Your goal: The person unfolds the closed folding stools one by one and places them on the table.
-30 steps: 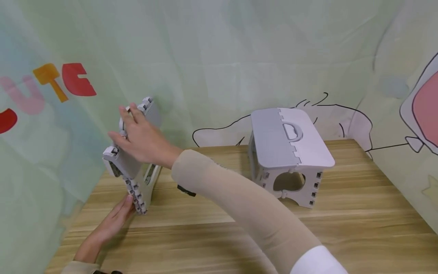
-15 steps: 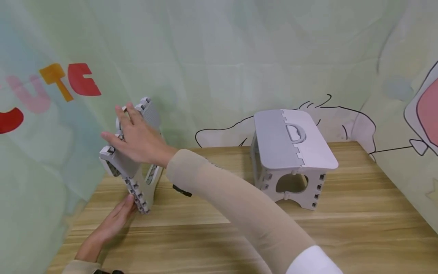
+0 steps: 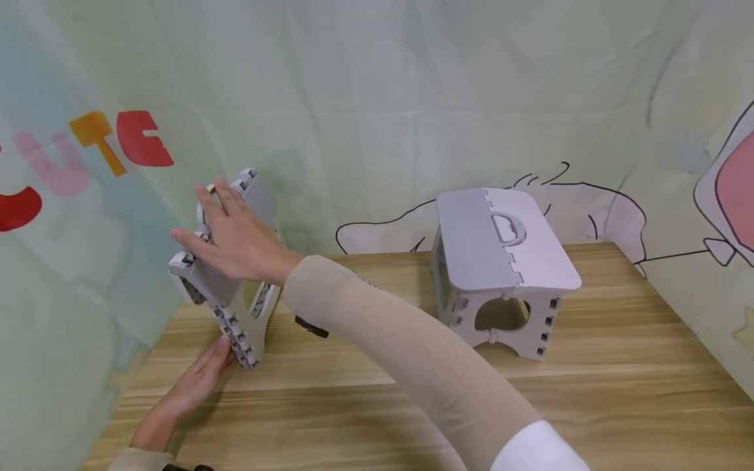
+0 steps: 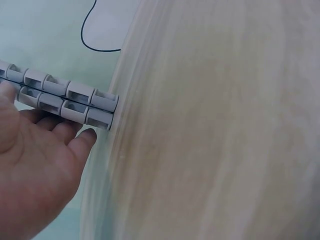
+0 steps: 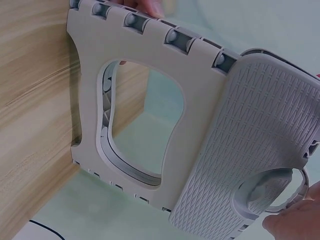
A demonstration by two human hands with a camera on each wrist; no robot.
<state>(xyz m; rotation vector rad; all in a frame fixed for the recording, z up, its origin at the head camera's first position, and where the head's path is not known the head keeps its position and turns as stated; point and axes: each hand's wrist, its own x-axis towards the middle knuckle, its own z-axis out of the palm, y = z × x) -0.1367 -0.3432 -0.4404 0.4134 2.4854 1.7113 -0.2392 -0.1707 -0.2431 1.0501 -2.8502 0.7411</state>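
Observation:
A grey-white folding stool [image 3: 250, 330] stands upright, almost folded flat, at the left of the table. Its seat halves hang down against the legs, and the carrying handle is at the top ridge. My left hand [image 3: 197, 383] holds the hinged leg edge low down, with the fingers passing behind it in the left wrist view. Across the top ridge lies my right hand [image 3: 241, 242], its fingers straight and spread, beside the handle. In the right wrist view the textured seat panel [image 5: 270, 110] and the cut-out leg panel [image 5: 200, 65] face the camera.
A second folding stool [image 3: 501, 248], unfolded, stands on the wooden table [image 3: 365, 418] right of the middle. A printed fabric backdrop [image 3: 377, 124] with letters and drawings hangs close behind the table and along its sides.
The head view has turned a little to the left. Both hands keep their places on the near-folded stool, and the right hand has moved only slightly.

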